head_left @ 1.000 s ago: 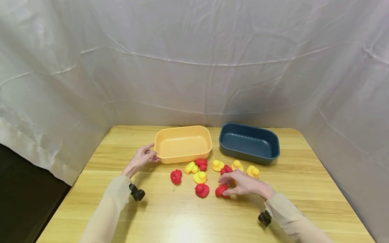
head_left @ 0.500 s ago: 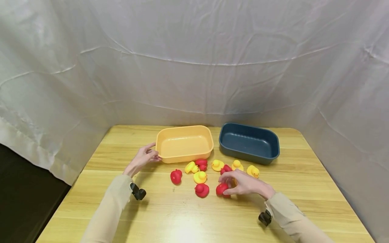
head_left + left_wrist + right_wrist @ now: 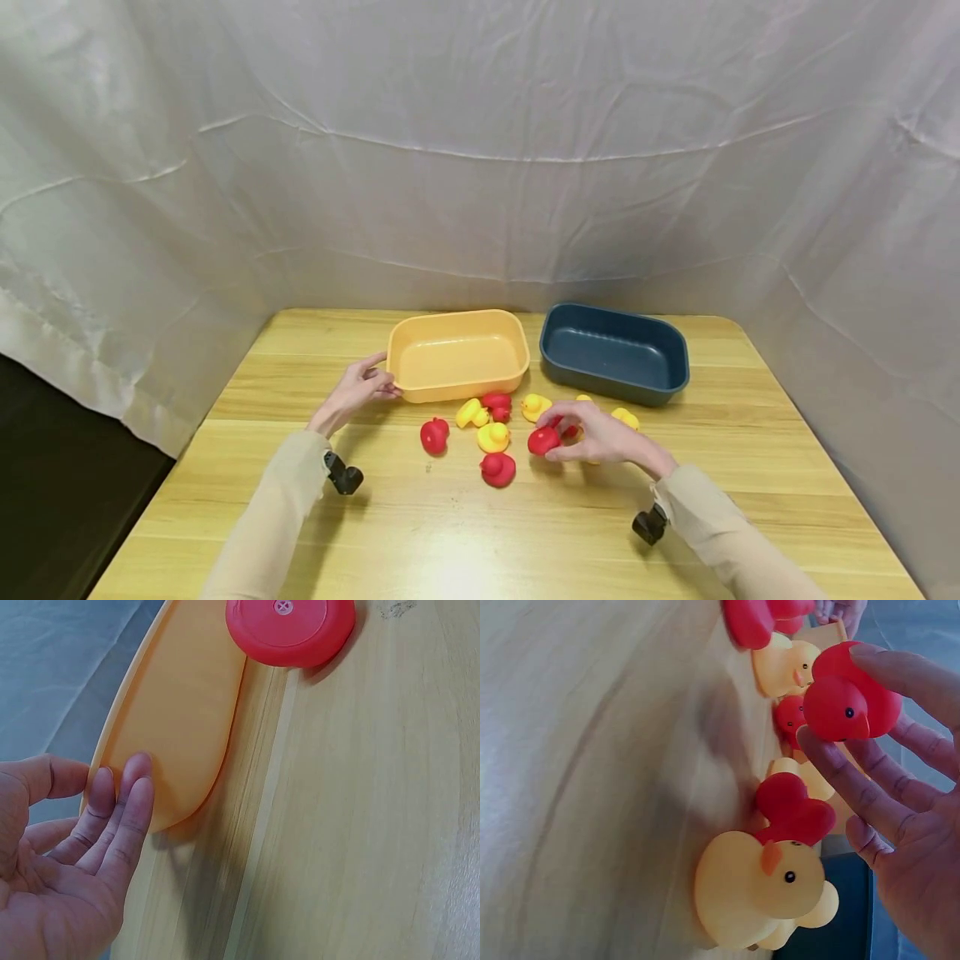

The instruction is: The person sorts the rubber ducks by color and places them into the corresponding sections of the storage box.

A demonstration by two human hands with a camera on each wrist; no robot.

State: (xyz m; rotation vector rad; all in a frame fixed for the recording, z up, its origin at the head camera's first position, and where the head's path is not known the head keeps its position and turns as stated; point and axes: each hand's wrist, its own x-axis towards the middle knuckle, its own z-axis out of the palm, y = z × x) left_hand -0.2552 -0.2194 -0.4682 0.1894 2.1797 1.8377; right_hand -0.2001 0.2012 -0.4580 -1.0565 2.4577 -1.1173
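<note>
My right hand [image 3: 596,433] pinches a red rubber duck [image 3: 885,682] between thumb and fingers, raised above the table. Below this hand, partly covered by it in the head view, are a yellow rubber duck [image 3: 731,892] and another red one [image 3: 795,810]. My left hand [image 3: 356,392] is at the left end of the yellow bin [image 3: 457,388], fairly straight fingertips against its wall and rim [image 3: 112,705]. In front of the bin lie a tipped red duck [image 3: 434,437], a tipped yellow duck [image 3: 472,413] and a red one [image 3: 497,402] right at its wall.
A dark blue bin [image 3: 611,385] stands to the right of the yellow one. An upright yellow duck [image 3: 493,437] and a red duck [image 3: 498,470] sit mid-table, with further yellow ducks [image 3: 535,407] near the blue bin. A pale curtain [image 3: 480,208] hangs behind the table.
The red duck has risen off the table in my right hand and moved slightly away from me. The yellow bin has slid a little to the right along with my left hand.
</note>
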